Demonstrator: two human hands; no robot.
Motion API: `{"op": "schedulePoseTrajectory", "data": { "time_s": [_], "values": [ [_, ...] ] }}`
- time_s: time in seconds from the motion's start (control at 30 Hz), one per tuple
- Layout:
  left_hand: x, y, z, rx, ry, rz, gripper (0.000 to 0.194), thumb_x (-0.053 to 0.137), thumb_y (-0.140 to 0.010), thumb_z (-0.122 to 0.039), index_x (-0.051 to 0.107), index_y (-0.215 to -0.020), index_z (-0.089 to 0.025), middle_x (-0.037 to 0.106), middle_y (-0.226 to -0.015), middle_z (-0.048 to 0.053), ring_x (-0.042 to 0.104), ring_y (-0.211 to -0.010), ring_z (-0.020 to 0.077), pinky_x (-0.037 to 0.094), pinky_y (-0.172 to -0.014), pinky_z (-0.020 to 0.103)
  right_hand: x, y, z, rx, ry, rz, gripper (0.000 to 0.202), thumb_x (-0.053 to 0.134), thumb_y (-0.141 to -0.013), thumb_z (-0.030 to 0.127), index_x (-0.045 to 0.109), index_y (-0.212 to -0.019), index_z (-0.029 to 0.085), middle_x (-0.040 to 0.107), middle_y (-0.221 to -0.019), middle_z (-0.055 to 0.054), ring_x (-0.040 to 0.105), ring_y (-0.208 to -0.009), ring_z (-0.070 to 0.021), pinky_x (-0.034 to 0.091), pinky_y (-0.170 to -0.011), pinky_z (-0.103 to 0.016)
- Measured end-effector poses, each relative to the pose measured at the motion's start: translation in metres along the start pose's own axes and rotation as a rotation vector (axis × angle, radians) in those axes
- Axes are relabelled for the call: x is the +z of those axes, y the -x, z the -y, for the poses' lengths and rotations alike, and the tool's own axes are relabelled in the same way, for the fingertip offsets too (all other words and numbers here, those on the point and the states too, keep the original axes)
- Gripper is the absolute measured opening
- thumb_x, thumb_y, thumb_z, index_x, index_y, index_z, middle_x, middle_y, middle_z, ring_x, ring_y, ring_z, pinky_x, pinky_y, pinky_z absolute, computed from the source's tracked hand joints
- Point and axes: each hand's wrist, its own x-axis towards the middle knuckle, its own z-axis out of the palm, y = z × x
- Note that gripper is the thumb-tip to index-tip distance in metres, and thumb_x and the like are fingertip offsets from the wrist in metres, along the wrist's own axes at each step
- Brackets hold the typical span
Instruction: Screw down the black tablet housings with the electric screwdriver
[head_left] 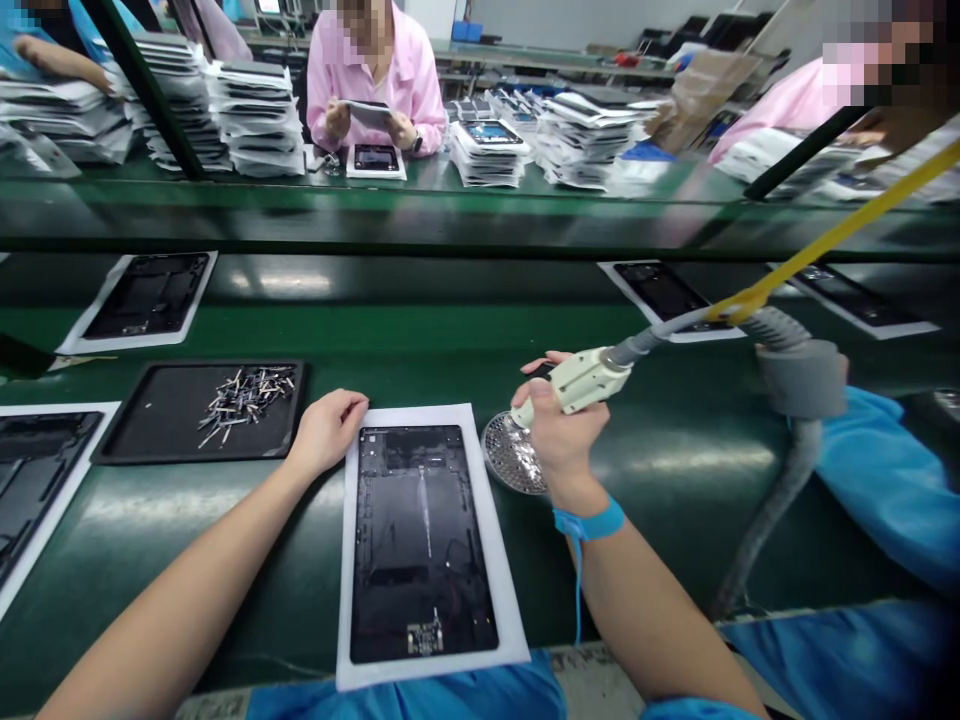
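My right hand (564, 430) grips a pale green electric screwdriver (592, 380), its front end over a round metal dish (514, 455) of small shiny pieces. A blue band circles that wrist. In front of me a dark tablet housing (420, 540) lies on a white sheet (504, 590), with a small circuit board (425, 638) near its lower edge. My left hand (328, 428) rests at the sheet's upper left corner, fingers curled; whatever may be in them is hidden. Beside it sits a black tray (172, 410) with a heap of small metallic parts (244, 400).
A yellow strap (847, 230) and grey hose (780, 510) hang at the right, near a co-worker's blue sleeve (885, 480). More housings (150, 295) lie along the green bench. Across it, a person in pink (375, 80) handles a tablet part among stacks (255, 115).
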Motion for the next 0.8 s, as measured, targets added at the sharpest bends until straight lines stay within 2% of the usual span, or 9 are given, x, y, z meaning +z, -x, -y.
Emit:
{"op": "schedulePoseTrajectory", "data": {
  "time_s": [0.37, 0.57, 0.67, 0.8],
  "values": [
    [0.000, 0.000, -0.001, -0.006, -0.004, 0.003, 0.028, 0.047, -0.097, -0.035, 0.070, -0.092, -0.020, 0.074, -0.087, 0.005, 0.067, -0.081, 0.0199, 0.051, -0.079, 0.031, 0.003, -0.001, 0.001, 0.023, -0.008, -0.015, 0.031, 0.077, -0.084, 0.037, 0.063, -0.107, 0.022, 0.065, -0.085, 0.002, 0.059, -0.051, -0.0090, 0.052, -0.050, -0.025],
    [0.000, 0.000, 0.002, 0.003, -0.003, 0.008, 0.028, 0.046, -0.098, -0.033, 0.070, -0.092, -0.020, 0.072, -0.086, 0.004, 0.066, -0.082, 0.0200, 0.051, -0.080, 0.031, 0.001, -0.001, -0.003, 0.036, -0.006, -0.017, 0.033, 0.078, -0.083, 0.038, 0.063, -0.108, 0.023, 0.066, -0.085, 0.002, 0.060, -0.051, -0.0095, 0.050, -0.046, -0.024],
    [0.004, 0.000, -0.002, 0.049, -0.054, 0.005, 0.026, 0.048, -0.099, -0.034, 0.071, -0.098, -0.020, 0.071, -0.094, 0.007, 0.065, -0.091, 0.0224, 0.050, -0.087, 0.034, 0.001, -0.001, 0.000, 0.031, -0.002, -0.016, 0.033, 0.077, -0.083, 0.038, 0.063, -0.109, 0.023, 0.068, -0.088, 0.001, 0.060, -0.051, -0.0094, 0.050, -0.046, -0.025],
    [0.017, -0.006, -0.021, 0.156, -0.205, 0.073, 0.033, 0.068, -0.091, -0.043, 0.069, -0.114, -0.020, 0.068, -0.113, 0.012, 0.060, -0.108, 0.0299, 0.048, -0.095, 0.043, 0.004, 0.000, 0.013, -0.008, -0.046, -0.039, 0.031, 0.078, -0.084, 0.038, 0.063, -0.107, 0.022, 0.067, -0.087, 0.001, 0.061, -0.049, -0.0102, 0.051, -0.047, -0.027]
  ]
}}
